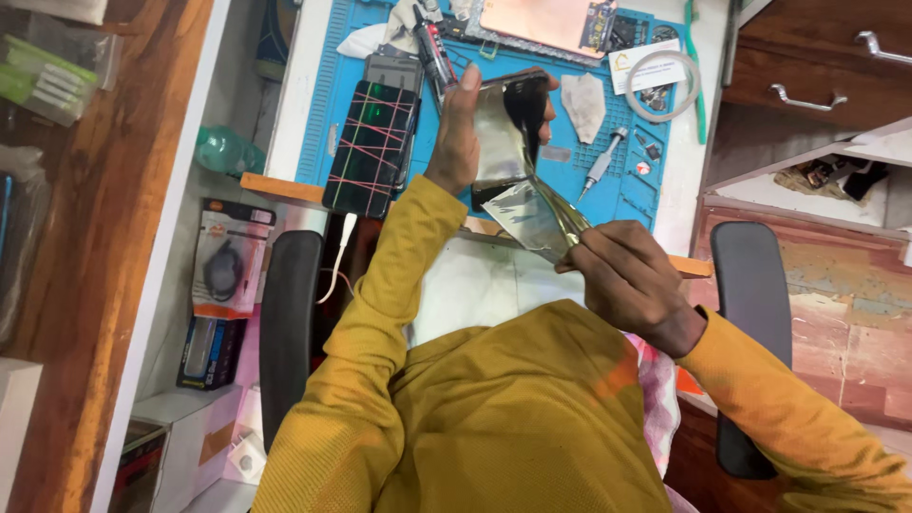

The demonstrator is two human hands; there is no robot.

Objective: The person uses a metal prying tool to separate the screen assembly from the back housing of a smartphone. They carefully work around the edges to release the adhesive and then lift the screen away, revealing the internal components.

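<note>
My left hand (456, 133) holds a phone (513, 119) upright above the blue work mat (328, 104), fingers wrapped around its edges. A shiny clear film (527, 214) hangs peeled from the phone's lower end. My right hand (627, 280) pinches the free end of that film and pulls it down toward my chest. Both sleeves are mustard yellow.
On the mat lie a dark phone bound with rubber bands (372, 147), a small screwdriver (603, 163), a white cloth (582, 103), a tape ring (665, 84) and a copper-coloured panel (537, 21). Chair armrests (290, 332) flank me. Drawers (817, 66) stand at right, boxed goods (228, 256) at left.
</note>
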